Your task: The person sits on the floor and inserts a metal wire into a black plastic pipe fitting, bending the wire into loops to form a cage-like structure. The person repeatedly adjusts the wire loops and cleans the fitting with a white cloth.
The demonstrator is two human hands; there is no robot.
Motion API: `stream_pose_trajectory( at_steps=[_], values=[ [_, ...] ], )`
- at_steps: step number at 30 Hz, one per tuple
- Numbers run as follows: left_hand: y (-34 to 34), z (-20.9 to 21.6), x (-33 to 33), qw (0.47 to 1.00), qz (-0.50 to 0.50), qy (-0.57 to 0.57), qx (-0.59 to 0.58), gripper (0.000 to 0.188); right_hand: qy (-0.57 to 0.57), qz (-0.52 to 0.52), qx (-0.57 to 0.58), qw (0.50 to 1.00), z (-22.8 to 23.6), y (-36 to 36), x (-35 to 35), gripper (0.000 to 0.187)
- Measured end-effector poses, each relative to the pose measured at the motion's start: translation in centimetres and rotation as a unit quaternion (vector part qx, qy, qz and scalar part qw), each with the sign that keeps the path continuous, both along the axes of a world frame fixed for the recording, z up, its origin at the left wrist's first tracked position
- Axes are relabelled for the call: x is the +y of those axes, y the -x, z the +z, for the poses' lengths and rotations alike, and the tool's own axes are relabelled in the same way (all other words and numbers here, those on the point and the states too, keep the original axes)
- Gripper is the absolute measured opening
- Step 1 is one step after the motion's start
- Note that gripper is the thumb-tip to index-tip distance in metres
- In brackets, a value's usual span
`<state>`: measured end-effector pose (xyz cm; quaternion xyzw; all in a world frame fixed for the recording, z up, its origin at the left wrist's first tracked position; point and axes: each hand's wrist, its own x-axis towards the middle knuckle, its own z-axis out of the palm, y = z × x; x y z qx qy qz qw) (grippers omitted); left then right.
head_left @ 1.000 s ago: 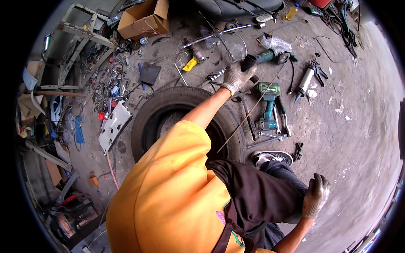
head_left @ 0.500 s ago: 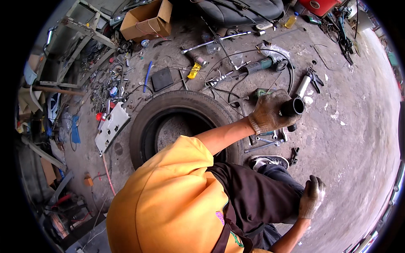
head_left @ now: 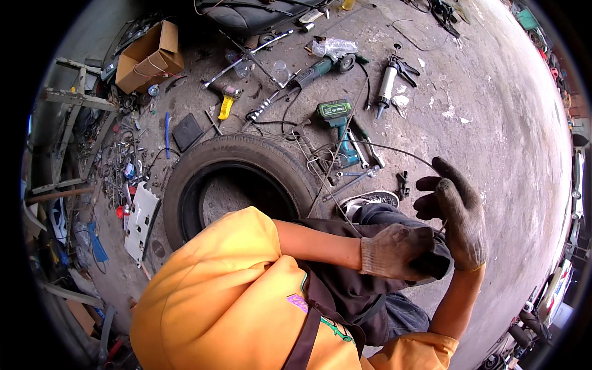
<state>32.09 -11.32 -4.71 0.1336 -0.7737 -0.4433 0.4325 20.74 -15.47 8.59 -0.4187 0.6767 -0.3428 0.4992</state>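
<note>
At about four o'clock from the view's middle, your left hand [head_left: 398,251] grasps a black tubular piece [head_left: 433,265]. It's picked up and clear of the floor [head_left: 493,148]; your right hand [head_left: 464,216], just beside it, has its fingers parted and grips nothing evident. What remains, you can't tell. Its exposed end seems to face four o'clock; your glove hides the long axis.
</note>
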Motion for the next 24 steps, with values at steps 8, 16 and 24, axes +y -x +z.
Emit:
stream_pose_trajectory(
  at_steps=[8,16,24],
  values=[
    [-5.1,-1.2,-3.7,0.980,-0.093,-0.177,0.001,0.030,0.015,-0.172,-0.048,0.984,0.5,1.8,2.6,0.032],
    [-17.1,-20.3,-17.3,0.589,0.280,-0.739,0.171,0.053,0.077,-0.241,-0.082,0.964,3.0,2.0,7.5,0.035],
    [-14.2,-20.5,-23.9,0.546,0.191,-0.708,0.405,0.047,0.103,-0.316,-0.094,0.938,4.4,2.1,12.0,0.034]
  ],
)
